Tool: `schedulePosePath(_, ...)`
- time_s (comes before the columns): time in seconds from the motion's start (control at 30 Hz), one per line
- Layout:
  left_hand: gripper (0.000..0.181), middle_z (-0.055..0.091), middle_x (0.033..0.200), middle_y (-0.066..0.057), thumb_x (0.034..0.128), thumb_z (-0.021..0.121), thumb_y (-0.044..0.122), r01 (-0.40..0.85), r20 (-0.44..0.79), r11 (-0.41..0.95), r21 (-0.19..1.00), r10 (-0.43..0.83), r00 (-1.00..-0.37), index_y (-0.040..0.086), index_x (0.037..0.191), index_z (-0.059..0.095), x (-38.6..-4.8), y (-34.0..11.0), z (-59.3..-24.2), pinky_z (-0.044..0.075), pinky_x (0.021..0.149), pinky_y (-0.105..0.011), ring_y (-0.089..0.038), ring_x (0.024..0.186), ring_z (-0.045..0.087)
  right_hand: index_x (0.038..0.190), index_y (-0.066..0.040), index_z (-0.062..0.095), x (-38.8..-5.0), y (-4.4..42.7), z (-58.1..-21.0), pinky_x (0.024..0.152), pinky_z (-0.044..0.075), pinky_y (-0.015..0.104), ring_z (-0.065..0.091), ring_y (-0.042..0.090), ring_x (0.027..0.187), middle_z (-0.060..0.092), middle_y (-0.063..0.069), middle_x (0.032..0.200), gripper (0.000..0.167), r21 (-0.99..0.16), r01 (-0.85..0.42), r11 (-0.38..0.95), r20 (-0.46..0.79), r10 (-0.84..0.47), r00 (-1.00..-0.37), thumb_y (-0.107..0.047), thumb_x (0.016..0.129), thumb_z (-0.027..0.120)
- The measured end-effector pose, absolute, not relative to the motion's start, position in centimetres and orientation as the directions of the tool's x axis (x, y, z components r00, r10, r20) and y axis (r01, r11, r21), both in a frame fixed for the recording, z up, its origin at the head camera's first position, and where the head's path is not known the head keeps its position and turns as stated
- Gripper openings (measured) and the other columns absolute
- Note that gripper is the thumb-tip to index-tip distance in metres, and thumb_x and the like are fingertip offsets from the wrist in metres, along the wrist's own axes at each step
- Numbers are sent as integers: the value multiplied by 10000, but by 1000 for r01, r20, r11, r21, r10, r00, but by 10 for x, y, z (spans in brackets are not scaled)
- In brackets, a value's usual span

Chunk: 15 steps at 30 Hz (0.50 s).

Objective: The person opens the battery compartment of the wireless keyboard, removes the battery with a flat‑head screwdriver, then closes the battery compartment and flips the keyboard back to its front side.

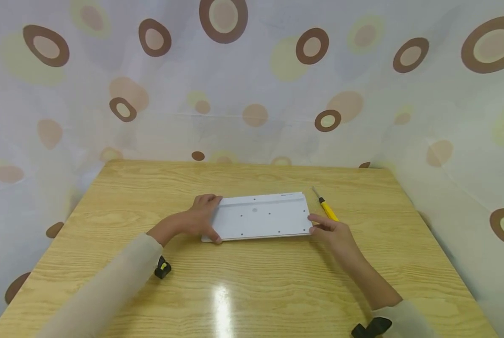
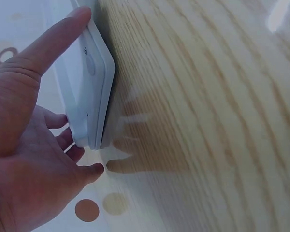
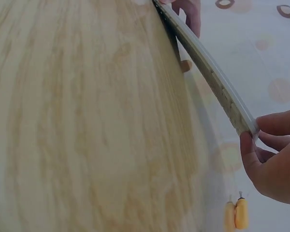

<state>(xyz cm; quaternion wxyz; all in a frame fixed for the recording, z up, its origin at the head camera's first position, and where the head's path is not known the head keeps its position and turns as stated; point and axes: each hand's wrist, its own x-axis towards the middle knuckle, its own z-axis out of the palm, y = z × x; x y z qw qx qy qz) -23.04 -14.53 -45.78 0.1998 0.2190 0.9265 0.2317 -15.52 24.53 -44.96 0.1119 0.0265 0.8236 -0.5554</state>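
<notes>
A white keyboard (image 1: 262, 220) is turned underside up above the wooden table, with several small dark screws showing in its back. My left hand (image 1: 198, 218) grips its left end, thumb at the near edge and fingers at the far edge, as the left wrist view also shows. At the other end my right hand (image 1: 332, 232) pinches the right edge between thumb and fingers. The right wrist view shows that end of the keyboard (image 3: 217, 82) lifted off the table, keys facing down. Behind my right hand lies a screwdriver (image 1: 329, 210) with a yellow handle.
The wooden table (image 1: 252, 277) reaches back to a pale patterned cloth (image 1: 252, 84), which also hangs along the left and right sides. Black straps (image 1: 372, 327) are worn at the wrists over light sleeves.
</notes>
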Motion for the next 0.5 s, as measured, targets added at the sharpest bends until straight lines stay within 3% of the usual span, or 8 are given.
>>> schedulePosePath(0.13, 1292, 107, 1630, -209, 696, 915, 461, 298, -276, 784, 544, 503, -819, 17, 1603, 109, -228, -150, -456, 198, 1204, -579, -408, 1495, 59, 1421, -75, 578, -155, 239, -457, 939, 474, 157, 496, 261, 1284, 492, 108, 1524, 451, -907, 172, 384, -222, -90, -971, -218, 998, 638)
schedulePosePath(0.33, 1280, 81, 1635, -201, 708, 915, 424, 276, -287, 766, 580, 509, -811, 17, 1604, 97, -225, -151, -457, 178, 1209, -578, -398, 1500, 35, 1386, -74, 613, -153, 234, -465, 1123, 418, 446, 470, 306, 1393, 522, 125, 1504, 397, -863, 159, 480, -214, -62, -975, -160, 998, 625)
schedulePosePath(0.5, 1271, 55, 1643, -193, 712, 918, 393, 255, -290, 762, 595, 500, -816, 32, 1608, 92, -224, -152, -458, 173, 1213, -580, -394, 1509, 34, 1342, -68, 650, -151, 229, -467, 1109, 427, 487, 514, 321, 1360, 581, 146, 1439, 357, -838, 138, 527, -185, -38, -982, -110, 989, 618)
